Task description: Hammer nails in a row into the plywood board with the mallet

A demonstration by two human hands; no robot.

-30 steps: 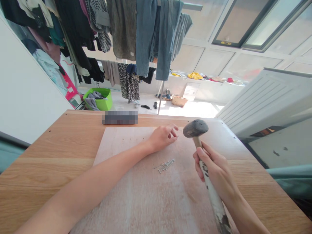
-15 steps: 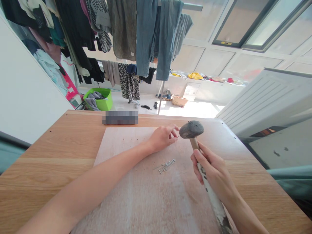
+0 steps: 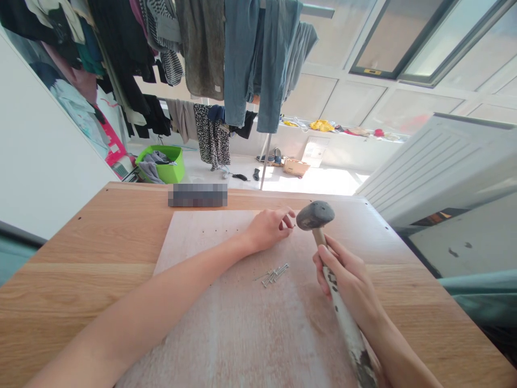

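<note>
My right hand (image 3: 343, 269) is wrapped around the handle of a hammer (image 3: 317, 215) with a dark, rounded head and a worn, white-stained wooden shaft. The head is at the far part of a pale wooden board (image 3: 242, 323), just right of my left hand (image 3: 270, 229). My left hand rests on the board with its fingers curled and pinched at what looks like a nail (image 3: 294, 226), of which only a tiny dark bit shows. Nearer to me, several loose silver nails (image 3: 276, 275) lie in a small pile. Left of my left hand, a row of small dark dots (image 3: 215, 230) marks the board.
The board lies on a wooden table (image 3: 56, 302). At the table's far edge sits a blurred dark block (image 3: 197, 195). Beyond it are a green basket (image 3: 172, 167) with clothes and hanging laundry (image 3: 242, 64). A white ribbed panel (image 3: 440, 161) stands to the right.
The hammer and my right hand have shifted very slightly to the left, along with the whole view. My left hand keeps its place on the board.
</note>
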